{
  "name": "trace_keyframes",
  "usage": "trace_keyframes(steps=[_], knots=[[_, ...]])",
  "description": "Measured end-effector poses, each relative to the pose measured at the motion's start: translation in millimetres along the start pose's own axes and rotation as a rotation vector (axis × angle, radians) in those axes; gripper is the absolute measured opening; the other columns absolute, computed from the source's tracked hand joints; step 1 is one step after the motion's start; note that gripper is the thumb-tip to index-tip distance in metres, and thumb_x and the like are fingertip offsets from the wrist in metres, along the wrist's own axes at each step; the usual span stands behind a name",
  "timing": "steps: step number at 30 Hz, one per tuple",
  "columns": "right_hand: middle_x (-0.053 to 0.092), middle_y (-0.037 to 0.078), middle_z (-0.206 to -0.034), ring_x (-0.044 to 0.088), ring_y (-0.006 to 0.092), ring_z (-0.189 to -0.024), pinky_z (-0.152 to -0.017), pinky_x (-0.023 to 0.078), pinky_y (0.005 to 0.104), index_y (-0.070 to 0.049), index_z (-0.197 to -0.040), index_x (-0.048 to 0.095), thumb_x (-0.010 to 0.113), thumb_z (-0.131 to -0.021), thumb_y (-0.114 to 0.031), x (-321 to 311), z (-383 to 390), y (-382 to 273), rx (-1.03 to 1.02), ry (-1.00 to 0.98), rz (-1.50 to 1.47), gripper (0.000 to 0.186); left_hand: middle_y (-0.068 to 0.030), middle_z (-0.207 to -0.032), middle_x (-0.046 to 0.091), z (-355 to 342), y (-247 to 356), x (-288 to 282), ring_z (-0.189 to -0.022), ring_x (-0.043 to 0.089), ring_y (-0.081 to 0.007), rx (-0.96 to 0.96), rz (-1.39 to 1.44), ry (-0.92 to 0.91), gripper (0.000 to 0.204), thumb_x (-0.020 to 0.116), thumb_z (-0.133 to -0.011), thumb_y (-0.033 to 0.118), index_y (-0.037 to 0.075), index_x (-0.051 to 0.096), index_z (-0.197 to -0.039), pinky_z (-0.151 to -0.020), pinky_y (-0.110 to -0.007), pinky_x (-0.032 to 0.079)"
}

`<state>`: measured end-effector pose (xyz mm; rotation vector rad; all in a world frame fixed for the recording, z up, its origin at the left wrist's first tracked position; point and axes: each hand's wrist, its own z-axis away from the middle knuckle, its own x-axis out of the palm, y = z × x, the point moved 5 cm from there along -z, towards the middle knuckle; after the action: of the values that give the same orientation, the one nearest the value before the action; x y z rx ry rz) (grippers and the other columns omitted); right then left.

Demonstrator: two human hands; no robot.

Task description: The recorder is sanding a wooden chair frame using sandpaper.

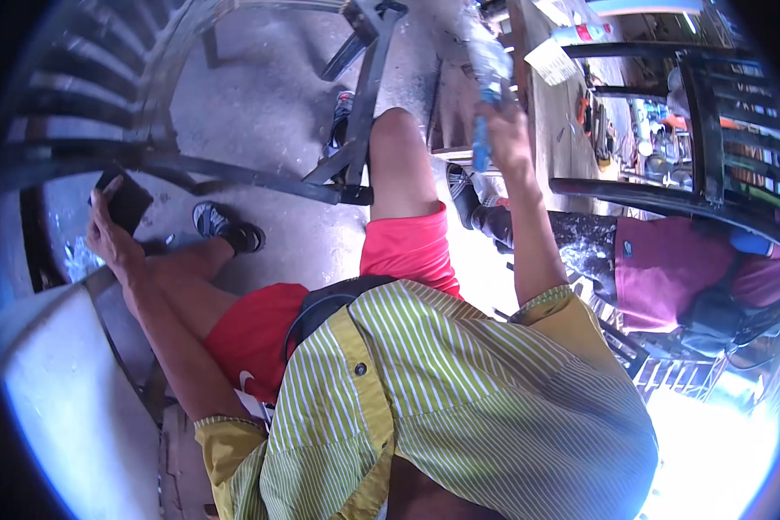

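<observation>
My left hand [111, 232] holds a dark flat piece [132, 201] at the left, just below the dark slatted frame [251, 176], which looks like part of a chair. My right hand [508, 137] is closed on a blue-handled tool [482, 147], raised at the upper middle beside a wooden surface [542, 130]; the tool's pale upper part is blurred, so I cannot make out its kind. The frame's angled legs stand between my hands, beside my bent knee.
A co-worker in a maroon top [667, 269] is at my right, beside another dark slatted piece [702, 121]. Tools [602, 130], a bottle [581, 33] and a paper [548, 62] lie at upper right. A pale panel [61, 364] is at lower left.
</observation>
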<state>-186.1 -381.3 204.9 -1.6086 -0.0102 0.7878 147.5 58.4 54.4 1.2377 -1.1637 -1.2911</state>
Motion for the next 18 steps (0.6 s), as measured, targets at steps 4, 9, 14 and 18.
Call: trace_keyframes(steps=[4, 9, 14, 18], knots=[[0.051, 0.002, -0.070, 0.050, 0.0126, -0.050, -0.044, 0.043, 0.0281, 0.000, -0.128, 0.041, 0.059, -0.081, -0.009, -99.5, -24.2, 67.2, -0.042, 0.498, -0.176, 0.051, -0.0073, -0.093, 0.066, 5.8, 1.1, 7.0, -0.077, 0.059, -0.0147, 0.010, 0.007, -0.077, 0.041, 0.049, -0.092, 0.039, 0.004, 0.070, -0.097, -0.072, -0.027, 0.047], [0.059, 0.006, -0.084, 0.056, 0.0176, -0.070, -0.060, 0.045, 0.0330, -0.006, -0.108, 0.058, 0.062, -0.078, -0.019, -202.6, -101.1, 156.9, -0.020, 0.478, 0.641, 0.033, -0.0065, -0.088, 0.065, 11.5, 0.4, 6.7, -0.073, 0.059, -0.0134, -0.009, -0.050, -0.145, 0.039, 0.051, -0.091, 0.038, 0.004, 0.070, -0.096, -0.066, -0.025, 0.047], [0.064, 0.010, -0.096, 0.061, 0.0227, -0.085, -0.074, 0.047, 0.0333, -0.008, -0.104, 0.062, 0.057, -0.083, -0.030, -254.8, -154.9, 205.8, 0.107, 0.608, 0.228, 0.031, -0.0063, -0.084, 0.066, 14.4, -2.6, -0.4, -0.075, 0.058, -0.0115, -0.052, -0.090, -0.088, 0.038, 0.053, -0.091, 0.035, 0.001, 0.070, -0.093, -0.072, -0.024, 0.045], [0.062, 0.007, -0.099, 0.059, 0.0199, -0.086, -0.076, 0.045, 0.0309, -0.007, -0.106, 0.060, 0.051, -0.088, -0.028, -217.9, -135.9, 138.5, -0.057, 0.655, 0.254, 0.029, -0.0056, -0.085, 0.066, 43.9, 25.1, 0.7, -0.079, 0.058, -0.0109, 0.001, -0.053, -0.098, 0.036, 0.056, -0.090, 0.032, -0.001, 0.069, -0.093, -0.075, -0.025, 0.045]])
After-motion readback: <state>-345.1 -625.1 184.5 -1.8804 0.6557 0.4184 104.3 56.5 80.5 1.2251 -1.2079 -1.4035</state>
